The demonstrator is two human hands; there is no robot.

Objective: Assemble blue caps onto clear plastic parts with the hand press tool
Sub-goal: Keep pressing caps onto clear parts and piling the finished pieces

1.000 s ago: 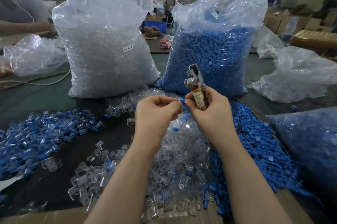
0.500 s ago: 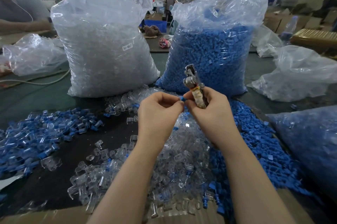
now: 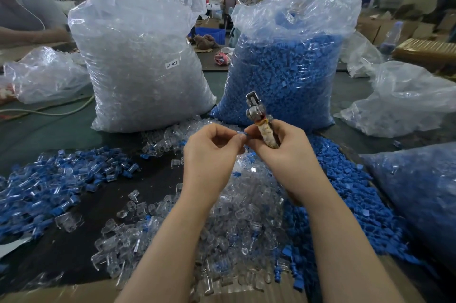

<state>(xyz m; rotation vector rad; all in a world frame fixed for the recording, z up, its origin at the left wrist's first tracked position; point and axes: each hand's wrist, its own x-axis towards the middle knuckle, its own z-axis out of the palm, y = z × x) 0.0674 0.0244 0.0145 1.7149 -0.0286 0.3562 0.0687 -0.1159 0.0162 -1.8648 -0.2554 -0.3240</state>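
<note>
Head view, hands: the left hand point(image 3: 209, 154) and the right hand point(image 3: 283, 152) meet fingertip to fingertip above the table.
Left hand: fingers curled, thumb and forefinger pinching a small blue cap point(image 3: 243, 133); any clear part under it is too small to make out.
Right hand: wrapped round the taped handle of the press tool point(image 3: 259, 120), whose metal head points up and tilts slightly left; its fingertips also touch the small piece.
Clear parts: a loose heap point(image 3: 246, 209) lies right under both wrists.
Blue caps: a loose heap point(image 3: 345, 194) spreads to the right of the clear one, touching it.
Finished pieces: a pile of clear parts with blue ends point(image 3: 49, 189) sits to the left, apart from the heaps.
Bags: a tall bag of clear parts point(image 3: 138, 60) stands behind on the left, a tall bag of blue caps point(image 3: 283, 75) beside it on the right.
Table: dark green surface point(image 3: 49, 129).
</note>
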